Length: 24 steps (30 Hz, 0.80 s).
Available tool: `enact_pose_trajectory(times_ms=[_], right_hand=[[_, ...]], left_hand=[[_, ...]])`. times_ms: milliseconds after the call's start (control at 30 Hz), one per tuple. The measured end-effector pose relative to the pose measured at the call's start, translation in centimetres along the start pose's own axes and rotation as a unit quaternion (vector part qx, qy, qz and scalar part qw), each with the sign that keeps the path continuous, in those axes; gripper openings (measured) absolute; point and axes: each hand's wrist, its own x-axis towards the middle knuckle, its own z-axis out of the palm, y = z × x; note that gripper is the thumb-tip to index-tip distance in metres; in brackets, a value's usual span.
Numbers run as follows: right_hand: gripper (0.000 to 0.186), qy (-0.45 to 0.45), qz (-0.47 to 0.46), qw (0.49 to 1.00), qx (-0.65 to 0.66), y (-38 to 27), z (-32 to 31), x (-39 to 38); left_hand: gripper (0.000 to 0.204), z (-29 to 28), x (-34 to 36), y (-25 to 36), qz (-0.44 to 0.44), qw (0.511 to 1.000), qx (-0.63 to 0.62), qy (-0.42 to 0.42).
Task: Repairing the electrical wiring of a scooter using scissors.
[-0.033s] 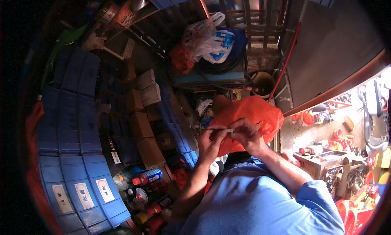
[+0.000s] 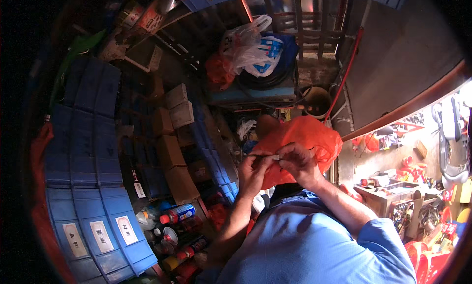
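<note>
Close together in front of my chest, my left hand (image 2: 253, 175) and my right hand (image 2: 301, 167) pinch a small whitish piece (image 2: 275, 157) between their fingertips. Its exact kind is too small to make out. A thin dark length shows at the left hand's fingers; whether it joins the whitish piece I cannot tell. Just beyond and beneath both hands spreads a crumpled red plastic bag (image 2: 312, 135), partly covered by the right hand. What the bag holds or rests on is hidden.
Blue storage bins (image 2: 83, 166) with paper labels line the left side. Cardboard boxes (image 2: 170, 151) and spray cans (image 2: 178, 213) sit between them and me. Ahead, plastic bags (image 2: 246, 48) lie on a blue surface beside a round container (image 2: 317, 101). A cluttered, bright area lies right.
</note>
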Motion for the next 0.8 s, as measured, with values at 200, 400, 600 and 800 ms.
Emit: enact_pose_trajectory(times_ms=[200,400,600,800], right_hand=[[0.013,0.045,0.047,0.997,-0.04,-1.9,-2.4,-0.3],[0.017,0.027,0.015,0.996,-0.084,-3.0,-4.4,-0.7],[0.023,-0.019,0.035,0.988,-0.147,-4.2,-4.5,-1.2],[0.023,-0.014,0.024,0.984,-0.176,-4.5,-4.2,-1.2]], left_hand=[[0.018,-1.0,0.2,-1.6,-0.043,0.996,-0.084,-0.004],[0.029,-1.4,0.4,-2.4,-0.096,0.981,-0.169,0.026],[0.033,-1.8,0.6,-3.5,-0.157,0.942,-0.295,0.024],[0.041,-2.0,0.6,-4.3,-0.192,0.913,-0.361,0.014]])
